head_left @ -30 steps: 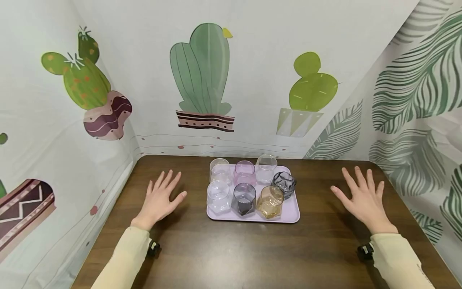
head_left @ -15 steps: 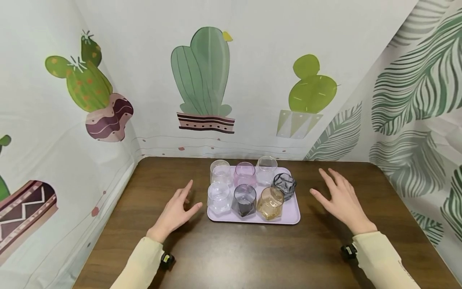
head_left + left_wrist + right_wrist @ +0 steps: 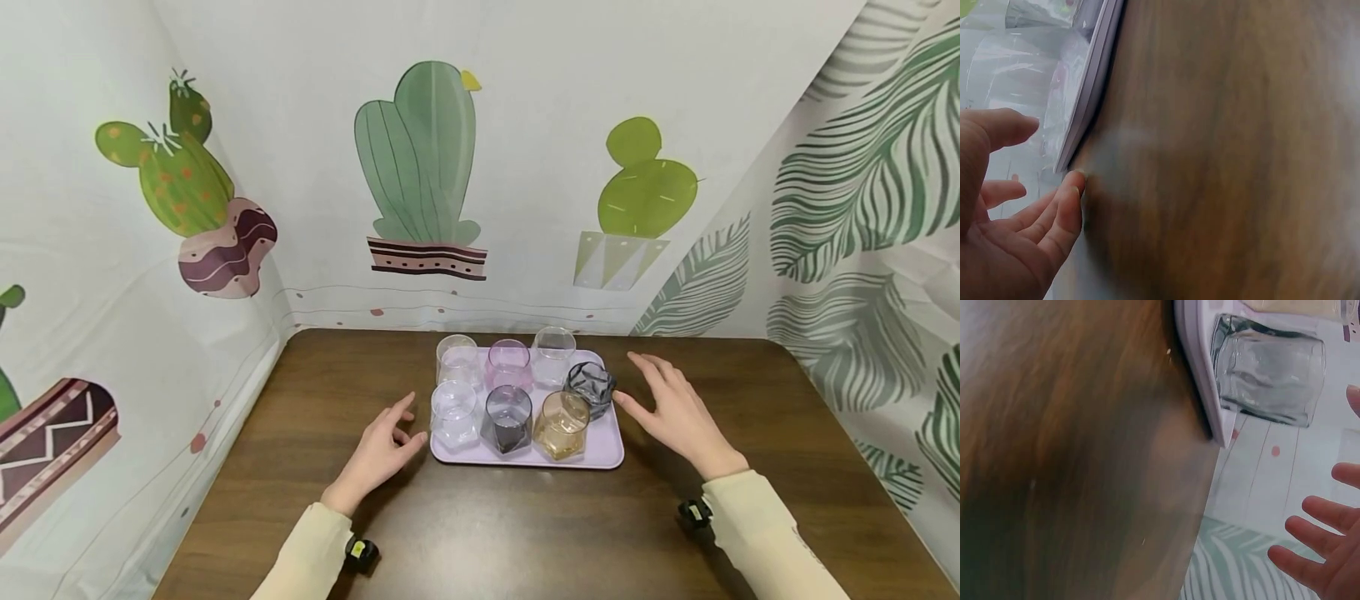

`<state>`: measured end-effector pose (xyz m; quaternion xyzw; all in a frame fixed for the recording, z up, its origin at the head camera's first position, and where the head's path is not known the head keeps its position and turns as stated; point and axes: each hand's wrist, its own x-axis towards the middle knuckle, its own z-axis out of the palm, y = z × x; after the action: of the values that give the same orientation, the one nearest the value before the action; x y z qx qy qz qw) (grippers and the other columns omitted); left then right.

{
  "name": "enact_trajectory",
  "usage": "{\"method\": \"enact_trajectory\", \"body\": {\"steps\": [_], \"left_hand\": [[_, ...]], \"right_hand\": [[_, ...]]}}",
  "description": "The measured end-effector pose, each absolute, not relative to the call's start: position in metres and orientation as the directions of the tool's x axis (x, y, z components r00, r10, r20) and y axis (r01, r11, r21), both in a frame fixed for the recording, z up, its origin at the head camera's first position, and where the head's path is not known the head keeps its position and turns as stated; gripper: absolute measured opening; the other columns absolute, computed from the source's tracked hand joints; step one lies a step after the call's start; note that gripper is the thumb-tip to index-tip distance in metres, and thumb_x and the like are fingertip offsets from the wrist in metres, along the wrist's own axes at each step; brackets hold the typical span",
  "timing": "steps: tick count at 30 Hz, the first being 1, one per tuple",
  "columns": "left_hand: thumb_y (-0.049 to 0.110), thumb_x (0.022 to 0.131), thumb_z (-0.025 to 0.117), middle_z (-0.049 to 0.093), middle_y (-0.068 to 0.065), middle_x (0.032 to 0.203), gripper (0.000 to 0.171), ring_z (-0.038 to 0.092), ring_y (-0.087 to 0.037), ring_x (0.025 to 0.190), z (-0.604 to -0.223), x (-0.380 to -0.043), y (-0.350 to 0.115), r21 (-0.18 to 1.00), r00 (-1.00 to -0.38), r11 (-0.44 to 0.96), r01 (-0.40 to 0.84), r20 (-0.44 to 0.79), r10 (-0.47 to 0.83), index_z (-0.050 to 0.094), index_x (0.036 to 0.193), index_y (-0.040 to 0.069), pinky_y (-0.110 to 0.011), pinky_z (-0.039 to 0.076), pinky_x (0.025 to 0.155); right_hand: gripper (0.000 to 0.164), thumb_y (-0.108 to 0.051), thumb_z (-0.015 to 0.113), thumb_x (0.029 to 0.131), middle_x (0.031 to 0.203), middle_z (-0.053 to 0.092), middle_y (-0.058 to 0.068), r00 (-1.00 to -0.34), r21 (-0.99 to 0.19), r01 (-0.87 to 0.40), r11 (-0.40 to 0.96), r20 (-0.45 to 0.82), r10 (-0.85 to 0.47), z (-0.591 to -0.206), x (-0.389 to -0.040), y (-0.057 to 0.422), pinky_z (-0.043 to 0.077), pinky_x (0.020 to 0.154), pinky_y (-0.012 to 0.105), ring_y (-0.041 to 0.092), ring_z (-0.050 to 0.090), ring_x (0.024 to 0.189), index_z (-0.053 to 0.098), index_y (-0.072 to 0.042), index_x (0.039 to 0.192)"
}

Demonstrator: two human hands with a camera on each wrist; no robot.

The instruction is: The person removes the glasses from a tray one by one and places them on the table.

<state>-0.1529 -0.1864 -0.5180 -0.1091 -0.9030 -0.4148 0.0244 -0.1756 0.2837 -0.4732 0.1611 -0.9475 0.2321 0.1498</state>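
Observation:
A lilac tray bearing several drinking glasses stands toward the back of the table. Along its front are a clear glass, a dark grey glass and an amber glass. Behind them are a pink glass and two clear ones. My left hand, fingers relaxed, is beside the tray's left end; in the left wrist view, fingertips are right by the tray corner. My right hand is at the right end, thumb near the smoky grey wavy glass. Neither hand holds anything.
The brown wooden table reaches back to a white cloth backdrop printed with cacti and leaves. A small black device is worn at the left wrist, and another black device at the right.
Both hands have moved inward from the table's sides to the two ends of the tray, their spread fingers drawing closer together. The tray and glasses stay in place.

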Motion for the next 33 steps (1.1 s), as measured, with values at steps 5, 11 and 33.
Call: {"method": "enact_trajectory", "body": {"steps": [5,11,33], "left_hand": [[0.006,0.087,0.079,0.068,-0.017,0.115,0.07,0.065,-0.009,0.072,-0.521,-0.152,-0.181,0.77,-0.978,0.604,0.205,0.131,0.163,0.051,0.15,0.0,-0.02,0.058,0.061],[0.001,0.085,0.08,0.069,-0.016,0.11,0.07,0.065,-0.009,0.069,-0.521,-0.151,-0.175,0.805,-0.981,0.567,0.177,0.099,0.166,0.052,0.149,-0.001,-0.022,0.06,0.055],[-0.011,0.079,0.067,0.059,-0.008,0.085,0.07,0.065,-0.014,0.058,-0.524,-0.164,-0.158,0.907,-0.984,0.42,0.012,-0.065,0.169,0.053,0.147,-0.006,-0.029,0.065,0.052]], "right_hand": [[0.069,-0.036,0.074,0.096,0.144,0.051,0.025,-0.894,-0.393,-0.401,0.828,0.363,-0.261,-0.476,-0.18,0.275,0.049,0.101,0.071,0.047,0.05,0.129,0.048,-0.005,0.152],[0.069,-0.038,0.073,0.097,0.145,0.051,0.021,-0.9,-0.402,-0.41,0.819,0.327,-0.289,-0.479,-0.183,0.266,0.051,0.101,0.07,0.044,0.05,0.131,0.047,-0.007,0.153],[0.081,-0.028,0.08,0.092,0.144,0.051,0.024,-0.903,-0.482,-0.43,0.764,0.251,-0.35,-0.488,-0.191,0.256,0.055,0.099,0.066,0.044,0.057,0.127,0.039,-0.006,0.158]]}}
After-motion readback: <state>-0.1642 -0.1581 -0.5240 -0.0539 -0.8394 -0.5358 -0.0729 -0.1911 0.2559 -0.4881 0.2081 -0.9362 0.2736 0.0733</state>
